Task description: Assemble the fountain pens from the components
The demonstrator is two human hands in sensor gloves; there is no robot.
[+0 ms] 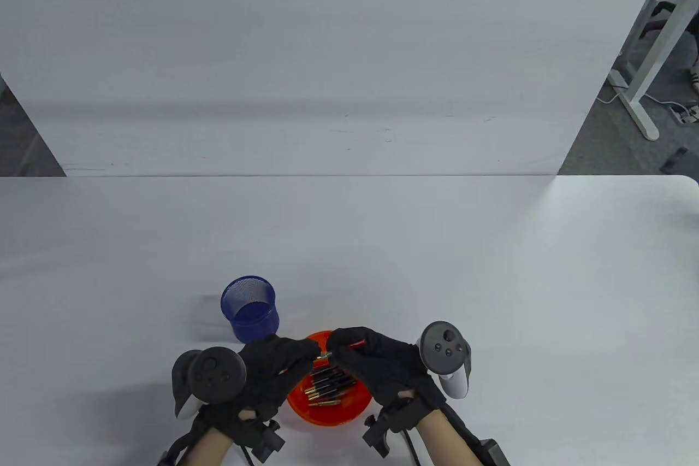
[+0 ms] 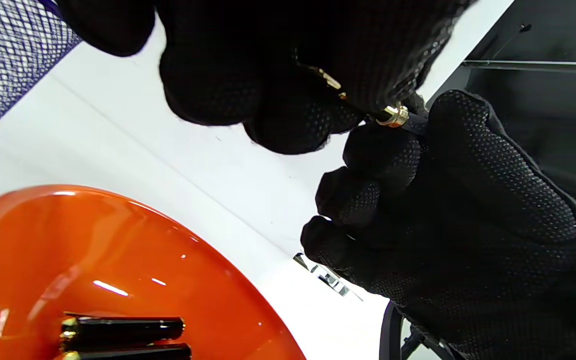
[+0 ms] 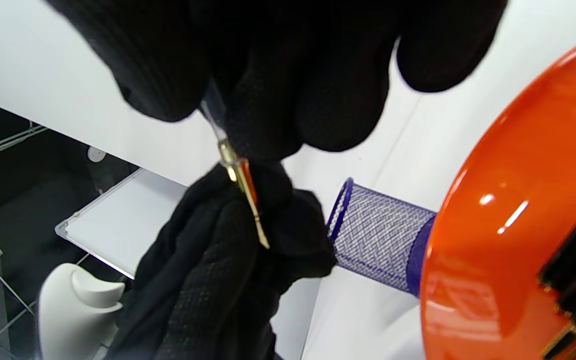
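Orange bowl [image 1: 327, 416] sits near the table's [image 1: 491, 269] front edge, open tabletop beyond.

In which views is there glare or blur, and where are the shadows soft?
Table view: even light, soft shadows left of the blue mesh cup and the hands; sharp overall. Left wrist view: white glare streaks on the orange bowl; the near glove fingers are dark and lack detail. Right wrist view: bowl and gloves are blurred; the gold nib part is sharper.
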